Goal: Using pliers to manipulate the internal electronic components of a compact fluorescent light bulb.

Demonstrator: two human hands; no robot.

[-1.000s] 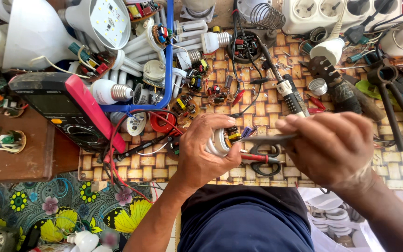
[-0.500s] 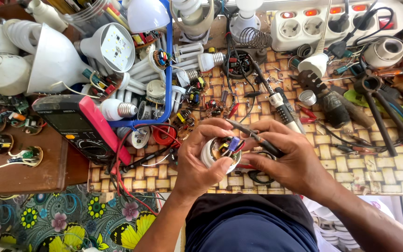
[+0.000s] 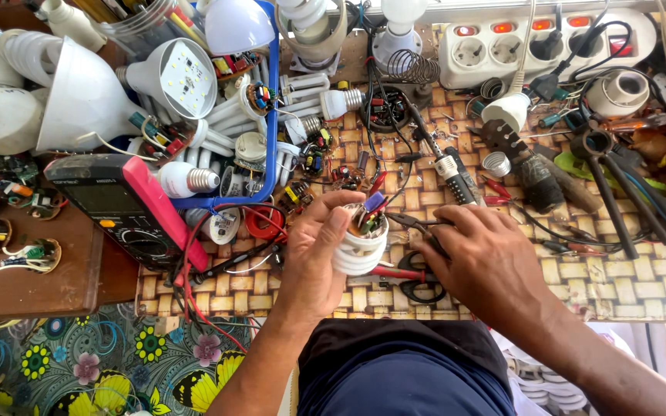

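Left of the white ribbed lamp base [image 3: 359, 248] lies a black multimeter with a pink edge [image 3: 121, 204] on the brown wooden bench [image 3: 40, 285], its face markings too small to tell. At centre the left hand [image 3: 316, 258] is clamped round that base, held above the woven yellow mat [image 3: 641, 285], its circuit board exposed. From the base's right, the right hand [image 3: 491, 262] grips slim dark pliers [image 3: 414, 227] whose tips meet the board; judged a component-pulling step needing steady grip.
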